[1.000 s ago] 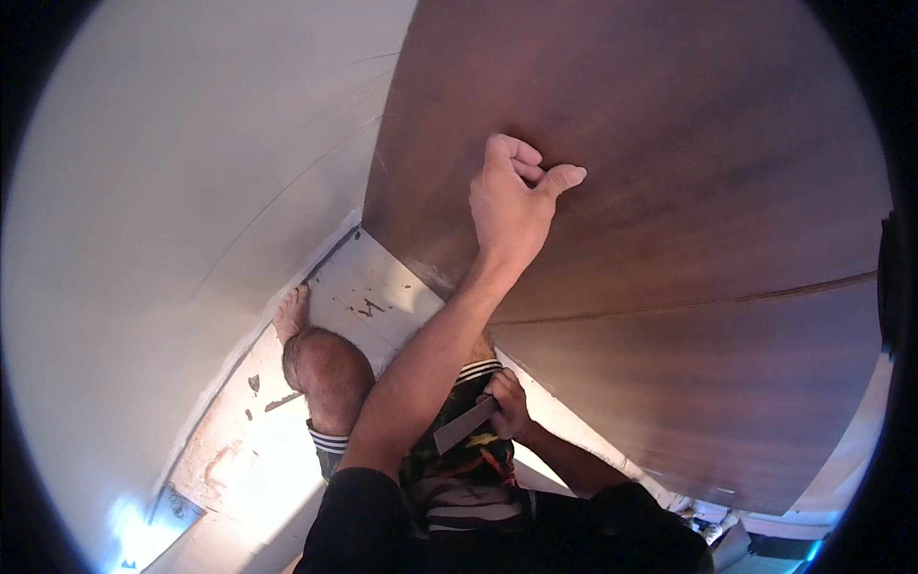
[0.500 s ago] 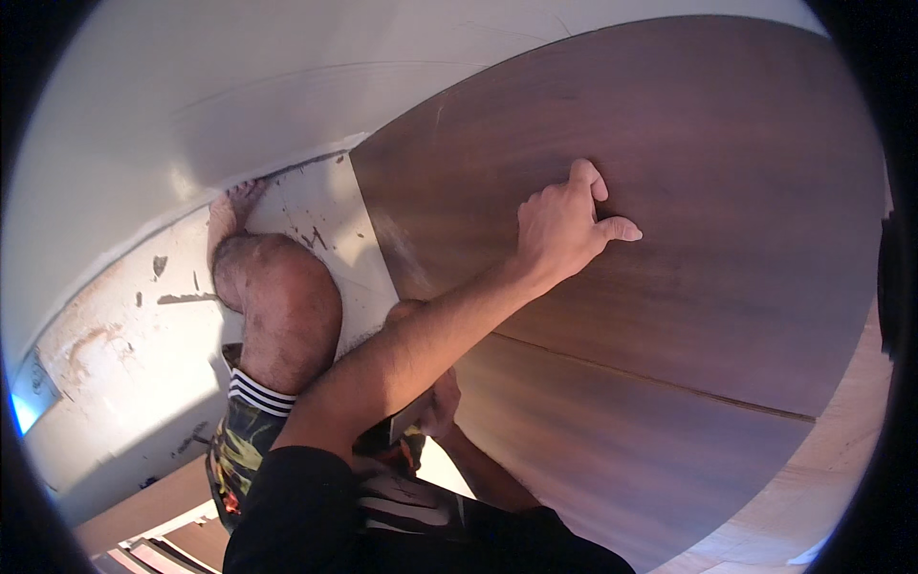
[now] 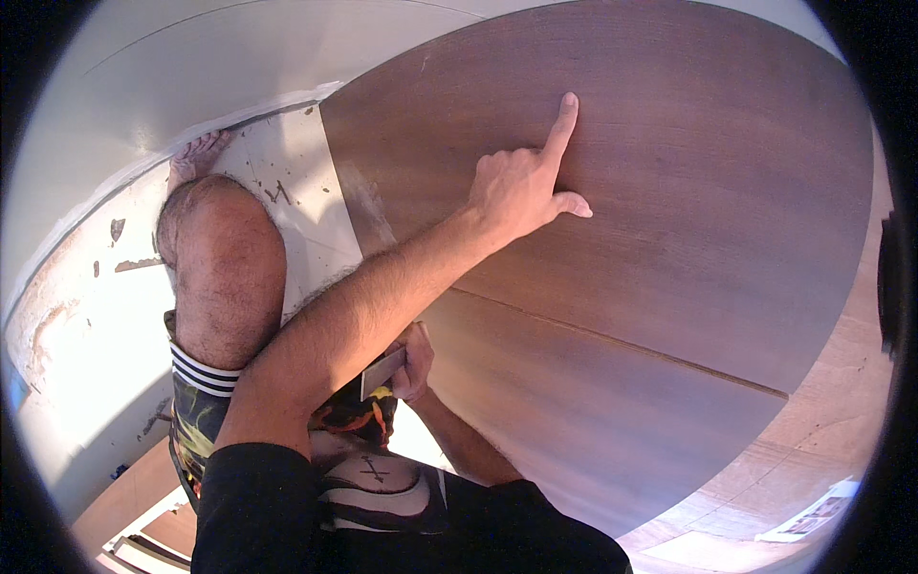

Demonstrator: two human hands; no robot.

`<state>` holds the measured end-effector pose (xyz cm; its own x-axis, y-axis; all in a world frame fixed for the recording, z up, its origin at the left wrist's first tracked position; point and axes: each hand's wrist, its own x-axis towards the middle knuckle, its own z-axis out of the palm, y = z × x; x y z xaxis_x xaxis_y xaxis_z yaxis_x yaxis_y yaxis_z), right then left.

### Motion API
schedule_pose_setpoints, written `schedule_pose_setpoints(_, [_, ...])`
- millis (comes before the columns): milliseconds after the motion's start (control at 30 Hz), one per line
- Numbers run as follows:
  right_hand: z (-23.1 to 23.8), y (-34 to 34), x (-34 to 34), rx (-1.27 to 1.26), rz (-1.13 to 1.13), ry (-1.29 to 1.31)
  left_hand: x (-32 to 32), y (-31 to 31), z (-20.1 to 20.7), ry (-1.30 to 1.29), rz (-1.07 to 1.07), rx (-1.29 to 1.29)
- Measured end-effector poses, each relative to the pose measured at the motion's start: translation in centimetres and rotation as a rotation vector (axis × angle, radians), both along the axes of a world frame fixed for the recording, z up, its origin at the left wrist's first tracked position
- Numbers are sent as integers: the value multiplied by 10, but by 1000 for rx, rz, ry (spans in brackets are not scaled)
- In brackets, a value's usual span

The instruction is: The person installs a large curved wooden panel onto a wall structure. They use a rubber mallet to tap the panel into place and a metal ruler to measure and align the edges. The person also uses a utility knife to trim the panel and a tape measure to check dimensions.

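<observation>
My left hand (image 3: pixel 521 191) rests on a large dark brown wood-grain floor panel (image 3: pixel 688 124), with the index finger stretched out along the surface and the other fingers curled. My left forearm crosses the picture from the lower left. My right hand (image 3: pixel 413 356) stays close to my body at the panel's near edge, shut on a small flat grey tool (image 3: pixel 381 373). A thin seam (image 3: pixel 622 337) runs between this panel and a second dark panel (image 3: pixel 593 421) below it.
My bare knee (image 3: pixel 229 258) and foot (image 3: pixel 196 153) rest on a white subfloor (image 3: pixel 86 325) with chipped, stained patches. A pale wall (image 3: pixel 220 57) runs behind it. Light beige flooring (image 3: pixel 822 430) and a printed paper (image 3: pixel 813 518) lie at the lower right.
My left hand has gone from bunched fingers pressing on the panel to a single extended index finger. The view has swung, bringing my knee and the white subfloor closer on the left.
</observation>
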<state>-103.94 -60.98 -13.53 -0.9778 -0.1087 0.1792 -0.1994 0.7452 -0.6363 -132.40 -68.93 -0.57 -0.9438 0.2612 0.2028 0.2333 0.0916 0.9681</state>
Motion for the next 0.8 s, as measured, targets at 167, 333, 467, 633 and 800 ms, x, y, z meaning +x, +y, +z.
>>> schedule_pose_setpoints(167, [3, -5, -4, -7, 11, 31, 8, 0, 8, -91, -37, 42])
schedule_pose_setpoints(333, [4, -7, 0, -11, 1, 36, 7, 1, 13, -171, 29, 186])
schedule_pose_setpoints(467, [6, -8, 2, -1, -11, 24, 3, -6, 15, -224, 30, 275])
schedule_pose_setpoints(633, [5, -7, 2, -1, 5, 35, 5, -5, 17, -244, 4, 268])
schedule_pose_setpoints(800, [7, -10, 3, -4, -12, 19, 6, -6, 17, -220, 21, 277])
